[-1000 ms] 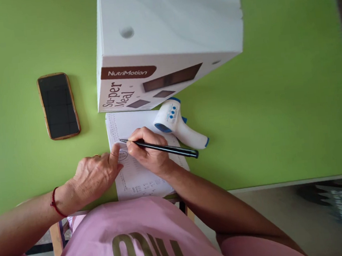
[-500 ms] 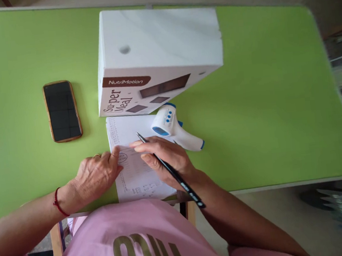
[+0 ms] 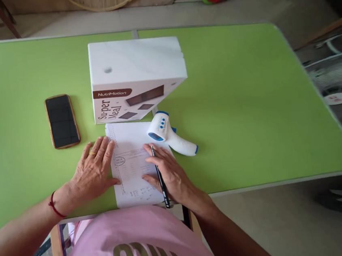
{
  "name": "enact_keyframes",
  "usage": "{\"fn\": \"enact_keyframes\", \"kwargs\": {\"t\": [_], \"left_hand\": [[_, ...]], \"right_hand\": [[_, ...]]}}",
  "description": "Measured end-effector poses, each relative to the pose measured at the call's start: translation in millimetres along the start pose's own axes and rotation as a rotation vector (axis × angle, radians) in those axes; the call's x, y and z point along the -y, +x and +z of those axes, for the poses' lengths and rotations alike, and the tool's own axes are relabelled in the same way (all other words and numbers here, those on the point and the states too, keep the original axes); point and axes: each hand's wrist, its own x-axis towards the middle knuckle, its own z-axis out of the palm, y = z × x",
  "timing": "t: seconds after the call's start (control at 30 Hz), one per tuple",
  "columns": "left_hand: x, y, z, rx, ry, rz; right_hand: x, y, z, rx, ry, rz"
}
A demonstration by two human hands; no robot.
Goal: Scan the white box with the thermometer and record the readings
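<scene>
The black pen [image 3: 160, 178] has been lifted away from the left-hand column of the sheet of paper [image 3: 128, 140], where its tip was held a second ago, and it has been swung round so that the point is directed toward the far side. By this, the writing seems to have been paused rather than ended, since the pen has not been put down. The left index finger, bent at the sheet's edge earlier, has been straightened.

The left hand [image 3: 91, 167] is laid palm down with its fingers extended and slightly parted; nothing is gripped, and the sheet's left edge is met by the fingertips and thumb. In the right hand [image 3: 171, 172], held low over the sheet's right side, the pen is kept in a loose grip between thumb and fingers; whether the paper is touched by the palm cannot be told.

The sheet is placed at the near edge of the green worktop [image 3: 234, 117], just in front of the NutriMotion box [image 3: 136, 60], its upper right corner being overlapped by the infrared thermometer [image 3: 160, 129].
</scene>
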Motion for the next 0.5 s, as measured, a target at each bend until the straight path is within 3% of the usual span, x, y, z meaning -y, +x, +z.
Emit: {"fn": "enact_keyframes", "kwargs": {"t": [0.23, 0.5], "left_hand": [[0.7, 5.6, -5.8, 0.03, 0.008, 0.0], [0.4, 11.2, -15.9, 0.06, 0.013, -0.04]], "right_hand": [[-0.5, 9.4, 2.1, -0.058, 0.009, -0.013], [17.3, 33.9, -21.3, -0.158, -0.122, 0.071]]}}
